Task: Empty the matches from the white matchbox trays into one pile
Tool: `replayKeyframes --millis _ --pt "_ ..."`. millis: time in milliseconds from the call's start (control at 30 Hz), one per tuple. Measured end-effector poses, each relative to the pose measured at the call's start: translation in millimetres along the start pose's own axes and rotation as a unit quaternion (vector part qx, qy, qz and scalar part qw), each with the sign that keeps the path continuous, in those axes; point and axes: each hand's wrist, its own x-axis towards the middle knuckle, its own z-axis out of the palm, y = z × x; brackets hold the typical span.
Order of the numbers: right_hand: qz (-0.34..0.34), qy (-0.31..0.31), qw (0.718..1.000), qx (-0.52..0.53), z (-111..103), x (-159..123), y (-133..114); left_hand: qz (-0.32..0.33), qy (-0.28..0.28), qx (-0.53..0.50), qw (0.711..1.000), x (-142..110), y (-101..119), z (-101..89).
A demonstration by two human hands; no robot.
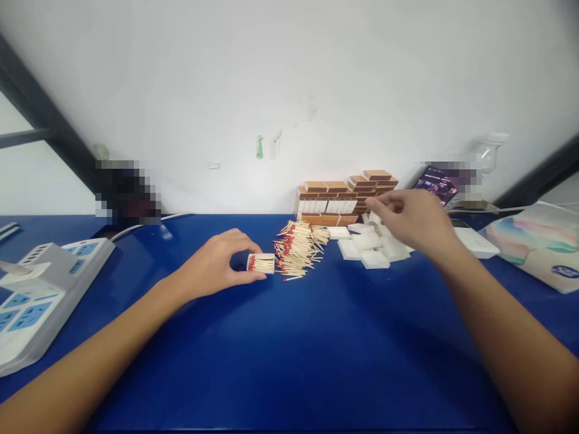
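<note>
My left hand (226, 260) is closed on a small white matchbox tray (261, 270), thumb and fingers on its sides. Red-tipped matches (262, 263) lie inside it, heads to the left. Right beside the tray spreads a loose pile of matches (298, 250) with red heads. My right hand (409, 217) is raised above a heap of white trays (368, 241), thumb and fingertips pinched together. Whatever the pinch holds, if anything, I cannot make out. Behind its fingertips stands a stack of brown matchboxes (330, 188).
A white power strip (58, 301) sits at the left on the blue table (289, 361). At the right are a phone (435, 185) with a lit screen and a pastel-printed tissue pack (538, 244). The white wall (190, 90) rises behind the stack.
</note>
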Motion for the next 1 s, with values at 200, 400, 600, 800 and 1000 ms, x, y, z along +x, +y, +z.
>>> replayKeyframes --millis 200,400,600,800,1000 --pt "-0.008 -0.348 0.891 0.291 32.7 -59.3 -85.1 0.091 0.075 -0.012 0.993 -2.1 20.4 12.8" --pt "0.045 -0.42 0.831 0.361 41.1 -75.6 -97.5 0.126 0.092 -0.007 0.988 -3.3 26.3 18.7" --pt "0.085 -0.272 0.913 0.293 29.5 -35.0 -50.6 0.095 0.139 0.063 0.984 -2.9 16.5 16.6" --pt "0.084 -0.117 0.966 0.215 43.8 -8.2 -7.1 0.052 0.093 0.098 0.99 -3.6 -2.4 19.9" --pt "-0.078 -0.068 0.991 0.089 64.9 -12.2 -10.9 0.047 0.073 0.093 0.992 -3.9 -5.6 23.1"
